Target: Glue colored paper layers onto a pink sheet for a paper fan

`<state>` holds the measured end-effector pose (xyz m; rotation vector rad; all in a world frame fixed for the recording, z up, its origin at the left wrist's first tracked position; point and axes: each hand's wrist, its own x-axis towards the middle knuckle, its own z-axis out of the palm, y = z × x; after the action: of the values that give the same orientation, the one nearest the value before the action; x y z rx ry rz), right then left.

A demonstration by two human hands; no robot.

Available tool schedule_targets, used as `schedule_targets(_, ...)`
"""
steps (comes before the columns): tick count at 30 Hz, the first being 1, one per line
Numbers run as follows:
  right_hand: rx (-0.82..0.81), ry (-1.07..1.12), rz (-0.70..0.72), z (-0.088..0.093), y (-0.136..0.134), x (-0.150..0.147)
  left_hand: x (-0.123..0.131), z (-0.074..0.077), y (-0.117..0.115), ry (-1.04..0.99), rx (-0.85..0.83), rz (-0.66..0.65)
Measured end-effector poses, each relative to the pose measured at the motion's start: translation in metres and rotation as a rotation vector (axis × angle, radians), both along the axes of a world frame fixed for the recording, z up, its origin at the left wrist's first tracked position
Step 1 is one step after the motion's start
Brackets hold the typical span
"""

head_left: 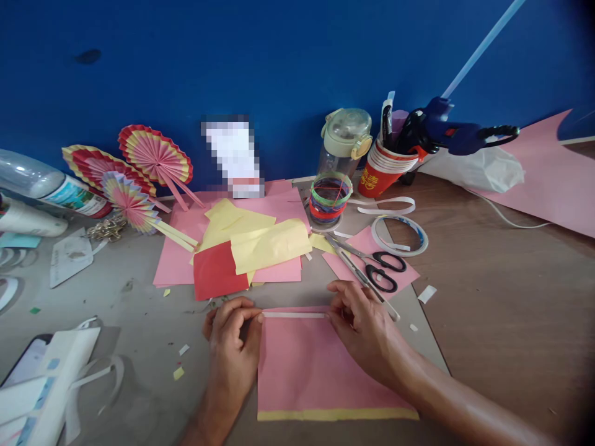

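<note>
Evidently, two bare hands meet a white strip along the far edge of a pink paper sheet.

The left hand [232, 341] has thumb and forefinger pinched together at the left end of the white strip [295, 315], by the far left corner of the pink paper sheet [311, 365]; the right hand [365, 322] is half curled, fingertips touching the strip's other end, though I cannot tell whether they grip it or only press. A yellow border [334, 415] lines the sheet's near edge. Beyond the sheet lie a red paper piece [218, 272] and a creased yellow paper [272, 244]; beyond it to the right, black-handled scissors [367, 255] and a tape roll [422, 243].
</note>
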<state>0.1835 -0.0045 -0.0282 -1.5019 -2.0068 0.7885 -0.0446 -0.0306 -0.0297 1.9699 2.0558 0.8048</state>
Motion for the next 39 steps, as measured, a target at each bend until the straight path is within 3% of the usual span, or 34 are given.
schedule_targets(19, -0.028, -0.022, -0.012, -0.0026, 0.0021, -0.0054, -0.0005, -0.0081, -0.0003, 0.066, -0.047, 0.039)
schedule_targets(39, -0.036, -0.042, -0.033, -0.0067, 0.0015, -0.0077, 0.0006, -0.0062, 0.0023, 0.063, -0.061, 0.016)
